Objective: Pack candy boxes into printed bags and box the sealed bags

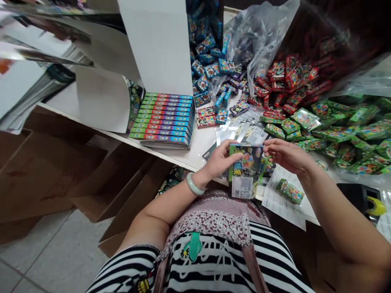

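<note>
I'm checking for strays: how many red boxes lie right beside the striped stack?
2: the upper red box and the lower red box, both just right of the striped stack. More may be hidden in the blue heap.

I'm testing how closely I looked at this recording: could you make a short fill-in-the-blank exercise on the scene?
1. The left hand lays its ____ over the printed package.
2. The pale bracelet is worn on the ____ arm.
3. The small box on the paper sheet is mainly ____.

Missing words: thumb; left; green.
</note>
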{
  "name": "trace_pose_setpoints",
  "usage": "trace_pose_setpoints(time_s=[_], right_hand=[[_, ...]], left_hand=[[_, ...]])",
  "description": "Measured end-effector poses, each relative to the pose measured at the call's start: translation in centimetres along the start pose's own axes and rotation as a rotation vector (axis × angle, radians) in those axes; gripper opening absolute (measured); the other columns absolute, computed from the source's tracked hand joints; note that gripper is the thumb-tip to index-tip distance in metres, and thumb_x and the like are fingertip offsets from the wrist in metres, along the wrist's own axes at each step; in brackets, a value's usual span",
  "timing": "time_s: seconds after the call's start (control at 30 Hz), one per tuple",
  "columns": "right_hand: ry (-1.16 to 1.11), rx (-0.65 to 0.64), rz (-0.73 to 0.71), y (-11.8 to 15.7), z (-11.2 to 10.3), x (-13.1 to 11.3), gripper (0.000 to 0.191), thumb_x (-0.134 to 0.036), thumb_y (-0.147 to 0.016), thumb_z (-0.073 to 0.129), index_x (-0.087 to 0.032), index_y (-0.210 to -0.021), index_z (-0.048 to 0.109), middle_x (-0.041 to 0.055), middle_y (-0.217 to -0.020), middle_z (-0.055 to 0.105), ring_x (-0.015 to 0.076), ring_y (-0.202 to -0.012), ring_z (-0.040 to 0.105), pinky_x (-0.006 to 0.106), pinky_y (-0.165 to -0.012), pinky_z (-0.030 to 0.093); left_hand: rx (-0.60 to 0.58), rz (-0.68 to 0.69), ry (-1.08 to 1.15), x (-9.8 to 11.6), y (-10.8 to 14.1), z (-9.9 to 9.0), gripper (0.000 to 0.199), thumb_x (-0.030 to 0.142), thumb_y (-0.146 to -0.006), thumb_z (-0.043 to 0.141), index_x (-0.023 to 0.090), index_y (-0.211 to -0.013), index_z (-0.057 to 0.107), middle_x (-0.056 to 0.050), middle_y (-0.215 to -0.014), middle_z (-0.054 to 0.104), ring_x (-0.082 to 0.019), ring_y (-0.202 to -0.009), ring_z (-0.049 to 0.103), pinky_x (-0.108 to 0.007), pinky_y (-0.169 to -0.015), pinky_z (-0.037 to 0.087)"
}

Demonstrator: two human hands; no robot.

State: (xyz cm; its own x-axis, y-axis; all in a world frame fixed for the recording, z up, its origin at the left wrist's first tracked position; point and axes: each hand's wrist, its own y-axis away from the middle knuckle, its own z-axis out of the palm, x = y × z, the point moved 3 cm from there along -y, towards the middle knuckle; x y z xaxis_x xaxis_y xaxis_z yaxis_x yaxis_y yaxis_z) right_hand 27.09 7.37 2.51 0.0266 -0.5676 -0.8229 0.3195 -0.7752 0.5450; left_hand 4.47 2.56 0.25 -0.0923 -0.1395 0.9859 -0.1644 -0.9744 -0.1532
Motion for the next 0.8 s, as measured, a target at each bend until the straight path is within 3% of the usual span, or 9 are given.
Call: trace_pose_setpoints(time_s=[0.1,0.23,0.33,0.43,0.5,0.57,0.63,0.7,0.8], right_hand=[[0.033,0.049,-0.090,0.7,0.0,0.3,0.034,-0.041,-0.065,0.084,-0.023,-0.090,0.070,0.0026,-0.083,0.071,0.0129,-0.068,0.064,0.025,-0.057,0.052],[0.248,-0.130,-0.155,1.5,3.3,0.8,0.039,-0.054,-0.069,0.080,-0.022,-0.089,0.071,0.0042,-0.080,0.071,0.0141,-0.066,0.062,0.028,-0.059,0.050],[0.340,-0.209,-0.209,1.7,6.1,0.5,0.041,-0.060,-0.070,0.078,-0.022,-0.083,0.071,0.0032,-0.075,0.070,0.0142,-0.065,0.061,0.029,-0.061,0.050],[0.268,-0.311,-0.137,1.5,8.2,0.0,0.047,-0.067,-0.070,0.075,-0.021,-0.084,0.072,0.0053,-0.076,0.073,0.0162,-0.067,0.064,0.030,-0.063,0.051],[0.138,-0.373,-0.036,1.0,9.4,-0.3,0.057,-0.072,-0.068,0.072,-0.021,-0.094,0.073,0.0085,-0.086,0.076,0.0206,-0.076,0.069,0.032,-0.065,0.054],[0.024,-0.365,0.027,0.3,10.6,-0.8,0.061,-0.074,-0.065,0.072,-0.023,-0.098,0.072,0.0091,-0.094,0.077,0.0235,-0.082,0.071,0.034,-0.065,0.055],[0.005,-0.307,0.038,-0.6,11.7,-1.3,0.054,-0.064,-0.059,0.081,-0.024,-0.094,0.070,0.0061,-0.091,0.077,0.0221,-0.077,0.071,0.033,-0.064,0.055],[0.052,-0.253,0.011,-1.6,12.8,-1.7,0.049,-0.050,-0.054,0.088,-0.025,-0.091,0.069,0.0025,-0.087,0.076,0.0197,-0.073,0.069,0.030,-0.063,0.055],[0.168,-0.206,-0.095,-3.0,14.0,-2.0,0.046,-0.044,-0.057,0.088,-0.025,-0.094,0.067,0.0006,-0.091,0.075,0.0188,-0.077,0.069,0.029,-0.066,0.055]], left_hand=[[0.279,0.102,0.013,1.1,-0.3,-4.4,0.040,0.051,-0.085,0.070,0.025,-0.108,0.052,-0.001,-0.098,0.064,-0.014,-0.085,0.065,-0.029,-0.077,0.057],[0.539,0.252,-0.180,3.8,-0.1,-8.8,0.049,0.064,-0.085,0.064,0.029,-0.116,0.050,-0.002,-0.107,0.062,-0.015,-0.098,0.065,-0.030,-0.087,0.056],[0.661,0.300,-0.309,5.3,0.6,-10.2,0.055,0.070,-0.087,0.056,0.032,-0.125,0.048,-0.003,-0.110,0.060,-0.017,-0.101,0.065,-0.031,-0.089,0.055],[0.772,0.375,-0.423,6.5,2.1,-10.4,0.051,0.067,-0.090,0.053,0.032,-0.126,0.049,-0.005,-0.111,0.060,-0.018,-0.104,0.065,-0.036,-0.093,0.055],[0.617,0.542,-0.508,7.3,3.0,-9.3,0.037,0.056,-0.094,0.056,0.033,-0.122,0.053,-0.005,-0.111,0.063,-0.019,-0.105,0.066,-0.038,-0.095,0.056],[0.250,0.796,-0.593,7.7,4.0,-7.3,0.020,0.038,-0.096,0.058,0.033,-0.116,0.059,-0.005,-0.112,0.066,-0.020,-0.109,0.068,-0.039,-0.097,0.057],[-0.052,0.999,-0.687,7.3,5.0,-5.5,0.019,0.023,-0.093,0.061,0.032,-0.109,0.063,-0.006,-0.112,0.069,-0.021,-0.114,0.067,-0.040,-0.099,0.057],[-0.156,1.060,-0.809,6.4,5.6,-4.6,0.023,0.014,-0.086,0.066,0.029,-0.103,0.066,-0.008,-0.113,0.072,-0.023,-0.117,0.067,-0.042,-0.101,0.056],[-0.216,0.950,-0.925,5.0,6.3,-5.2,0.028,0.013,-0.082,0.069,0.029,-0.105,0.066,-0.009,-0.120,0.071,-0.029,-0.120,0.066,-0.047,-0.105,0.052]])
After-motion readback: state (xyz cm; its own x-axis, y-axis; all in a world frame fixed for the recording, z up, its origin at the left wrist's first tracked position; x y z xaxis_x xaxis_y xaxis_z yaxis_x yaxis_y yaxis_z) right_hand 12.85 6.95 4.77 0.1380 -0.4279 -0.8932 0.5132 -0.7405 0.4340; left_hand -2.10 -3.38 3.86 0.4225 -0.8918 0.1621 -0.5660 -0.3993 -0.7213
